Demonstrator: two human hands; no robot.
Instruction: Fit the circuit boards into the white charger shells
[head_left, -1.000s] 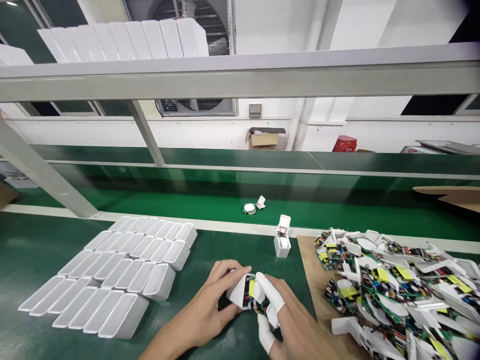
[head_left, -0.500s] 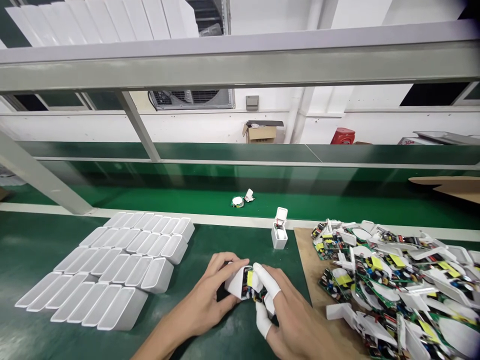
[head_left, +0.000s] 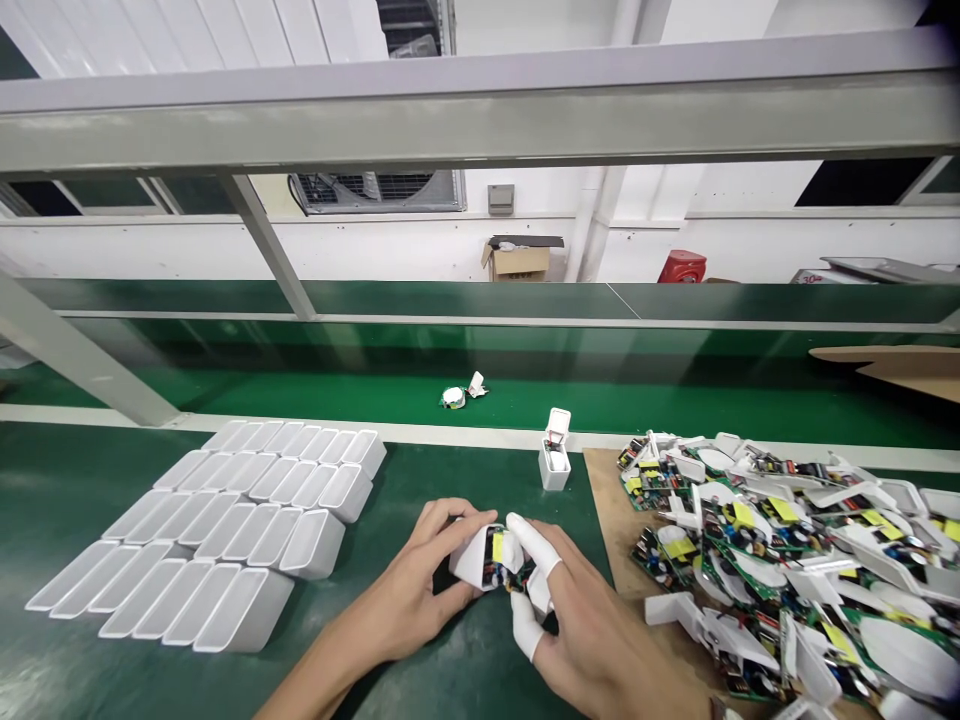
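My left hand [head_left: 424, 580] is closed around a small white plastic case [head_left: 469, 562], lying tilted with its opening to the right. My right hand [head_left: 566, 605], with white finger cots on thumb and index finger, grips a circuit board [head_left: 498, 562] with a yellow-wrapped part. The board's left end is partly inside the case mouth, and a white piece hangs at its right end. Beyond my hands stands an upright white case [head_left: 555, 472] with its lid part raised and components showing at the top.
Rows of white cases [head_left: 315, 540] stand on the green table at left. A heap of circuit boards with white parts [head_left: 757, 560] covers a brown board [head_left: 604, 500] at right. One loose board [head_left: 453, 398] lies on the green belt behind. A metal beam [head_left: 480, 110] crosses above.
The camera view has shifted slightly. The loose board on the belt has moved left. Both hands keep nearly the same hold on the case and circuit board.
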